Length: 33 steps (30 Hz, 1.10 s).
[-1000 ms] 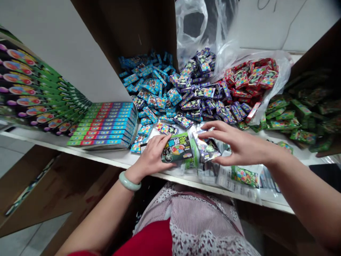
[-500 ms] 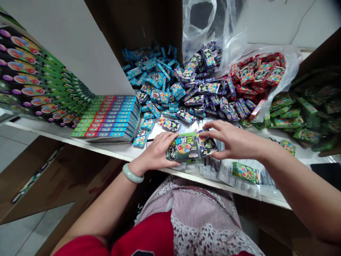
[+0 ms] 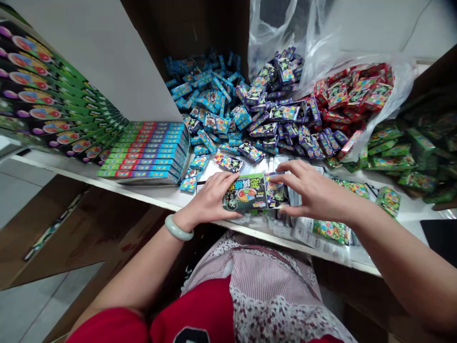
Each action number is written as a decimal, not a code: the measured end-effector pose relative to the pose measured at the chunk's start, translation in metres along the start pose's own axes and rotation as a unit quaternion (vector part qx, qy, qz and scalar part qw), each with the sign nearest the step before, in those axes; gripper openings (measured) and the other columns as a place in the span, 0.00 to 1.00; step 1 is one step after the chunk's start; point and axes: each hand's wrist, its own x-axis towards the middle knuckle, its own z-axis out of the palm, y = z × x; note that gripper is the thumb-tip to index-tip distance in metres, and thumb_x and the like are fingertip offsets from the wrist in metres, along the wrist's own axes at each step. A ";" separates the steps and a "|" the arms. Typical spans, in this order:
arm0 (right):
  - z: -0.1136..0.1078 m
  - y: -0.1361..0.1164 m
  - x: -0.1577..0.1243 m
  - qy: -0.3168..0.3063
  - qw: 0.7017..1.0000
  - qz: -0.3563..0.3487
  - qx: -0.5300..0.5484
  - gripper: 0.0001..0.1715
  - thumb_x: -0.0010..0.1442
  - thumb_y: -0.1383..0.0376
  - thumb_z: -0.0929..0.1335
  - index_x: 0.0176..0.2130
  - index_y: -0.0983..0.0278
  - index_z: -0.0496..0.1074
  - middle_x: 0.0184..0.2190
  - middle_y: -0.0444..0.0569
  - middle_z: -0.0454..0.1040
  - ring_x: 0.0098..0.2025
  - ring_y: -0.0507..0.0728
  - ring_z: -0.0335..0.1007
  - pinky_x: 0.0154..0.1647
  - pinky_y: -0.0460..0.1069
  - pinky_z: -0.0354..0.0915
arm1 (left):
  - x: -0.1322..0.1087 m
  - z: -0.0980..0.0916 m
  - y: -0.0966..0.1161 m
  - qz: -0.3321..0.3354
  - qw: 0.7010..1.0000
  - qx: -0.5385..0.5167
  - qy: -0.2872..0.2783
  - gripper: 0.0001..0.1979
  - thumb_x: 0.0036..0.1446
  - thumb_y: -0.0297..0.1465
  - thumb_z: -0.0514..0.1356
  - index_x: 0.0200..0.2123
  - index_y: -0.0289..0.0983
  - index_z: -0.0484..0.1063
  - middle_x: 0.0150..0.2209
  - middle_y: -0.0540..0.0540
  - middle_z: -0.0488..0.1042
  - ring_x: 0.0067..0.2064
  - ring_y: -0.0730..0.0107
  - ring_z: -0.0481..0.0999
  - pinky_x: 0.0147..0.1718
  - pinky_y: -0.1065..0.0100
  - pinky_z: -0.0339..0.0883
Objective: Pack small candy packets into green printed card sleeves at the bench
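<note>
Green packet [image 3: 245, 192] clasped by left hand [image 3: 210, 197]
Purple packet [image 3: 276, 190] touching its right end, gripped by right hand [image 3: 314, 188]; loose packet heaps [image 3: 271, 114] behind it.

Illumination is bright and even, apparently from overhead; the source is not in view. Shadows stay soft beneath the left hand [image 3: 210, 197] and right hand [image 3: 314, 188]. Mild glare appears on the packet [image 3: 246, 192] in the grip and on the plastic bag [image 3: 285, 38] beyond it. Wide-angle distortion bends the shelf edge [image 3: 107, 188] below the grip and stretches the boxes [image 3: 46, 90] far left of it. Sharpness holds at the grip; edge softness is hard to confirm.
</note>
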 end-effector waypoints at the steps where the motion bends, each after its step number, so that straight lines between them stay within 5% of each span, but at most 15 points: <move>1: 0.002 0.000 0.000 -0.011 1.000 -0.002 0.007 0.31 0.54 0.57 0.72 0.54 0.66 0.66 0.53 0.60 0.63 0.54 0.67 0.61 0.54 0.61 0.63 | 0.000 0.001 0.001 0.004 1.000 0.001 0.000 0.50 0.44 0.48 0.69 0.64 0.34 0.53 0.57 0.34 0.62 0.59 0.47 0.62 0.58 0.48 0.60; 5: 0.013 0.003 0.001 -0.028 0.999 -0.010 0.037 0.33 0.52 0.58 0.73 0.54 0.65 0.65 0.51 0.58 0.65 0.54 0.66 0.61 0.55 0.60 0.63 | -0.001 0.005 0.004 0.021 1.000 0.005 -0.013 0.49 0.44 0.48 0.69 0.63 0.32 0.54 0.57 0.32 0.63 0.57 0.46 0.63 0.56 0.47 0.61; 11: 0.027 0.009 0.002 0.040 0.997 0.018 0.065 0.31 0.54 0.59 0.72 0.54 0.63 0.63 0.55 0.59 0.62 0.57 0.65 0.59 0.57 0.60 0.62 | -0.009 0.005 -0.002 0.005 1.000 -0.011 -0.011 0.50 0.43 0.50 0.69 0.64 0.35 0.54 0.56 0.33 0.63 0.57 0.46 0.64 0.56 0.47 0.62; 17: 0.015 0.010 0.005 0.036 0.998 0.013 0.046 0.32 0.54 0.57 0.73 0.55 0.61 0.64 0.56 0.58 0.62 0.57 0.66 0.60 0.56 0.62 0.62 | -0.015 -0.003 -0.009 -0.021 1.000 -0.012 0.017 0.51 0.42 0.50 0.69 0.64 0.34 0.54 0.57 0.33 0.63 0.58 0.46 0.63 0.57 0.47 0.61; 28: 0.001 0.005 0.015 -0.027 0.994 -0.019 0.104 0.30 0.53 0.56 0.73 0.53 0.59 0.68 0.53 0.54 0.67 0.54 0.64 0.64 0.54 0.60 0.64 | -0.016 -0.007 -0.010 0.029 1.000 -0.012 -0.001 0.50 0.44 0.50 0.69 0.64 0.35 0.52 0.58 0.34 0.62 0.59 0.48 0.62 0.58 0.48 0.60; 33: -0.001 0.005 0.014 0.037 0.995 -0.014 0.095 0.29 0.54 0.57 0.73 0.54 0.61 0.67 0.54 0.56 0.64 0.57 0.64 0.62 0.57 0.60 0.63 | -0.013 -0.008 -0.011 0.014 0.999 -0.027 0.011 0.51 0.44 0.49 0.69 0.65 0.37 0.51 0.58 0.34 0.62 0.59 0.47 0.62 0.58 0.47 0.61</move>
